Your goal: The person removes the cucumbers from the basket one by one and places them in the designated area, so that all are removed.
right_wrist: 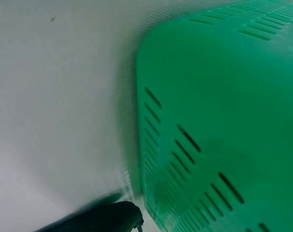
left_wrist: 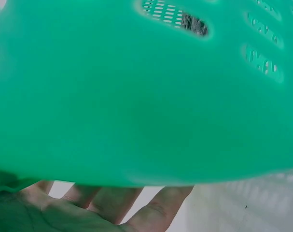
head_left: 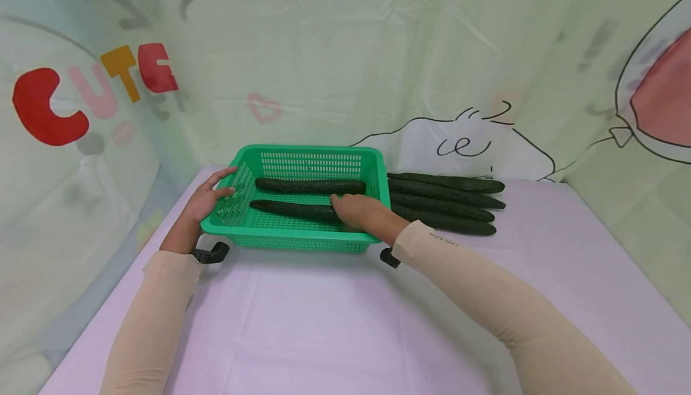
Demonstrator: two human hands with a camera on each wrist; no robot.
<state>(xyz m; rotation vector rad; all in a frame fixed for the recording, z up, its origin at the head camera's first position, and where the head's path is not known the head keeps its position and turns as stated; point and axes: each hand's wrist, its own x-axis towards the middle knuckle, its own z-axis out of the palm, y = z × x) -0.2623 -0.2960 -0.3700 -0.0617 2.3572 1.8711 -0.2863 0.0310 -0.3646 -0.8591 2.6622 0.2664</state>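
A green plastic basket (head_left: 296, 236) with slotted walls stands on the table. Inside lie two long dark cucumbers, the rear cucumber (head_left: 310, 186) by the back wall and the front cucumber (head_left: 291, 209) nearer to me. My right hand (head_left: 360, 211) reaches over the basket's right front corner and holds the right end of the front cucumber, covering it. At the left end, my left hand (head_left: 204, 200) grips the basket's rim, its thumb over the edge. The left wrist view shows fingers (left_wrist: 115, 203) of that hand beneath the green wall, their tips partly hidden.
Several more cucumbers (head_left: 445, 206) lie side by side right of the basket, their left ends behind it. A pale lilac cloth (head_left: 302, 317) covers the table. Printed curtains (head_left: 324, 53) close off the back and sides. Black wrist mounts (head_left: 213, 253) sit below the basket's front.
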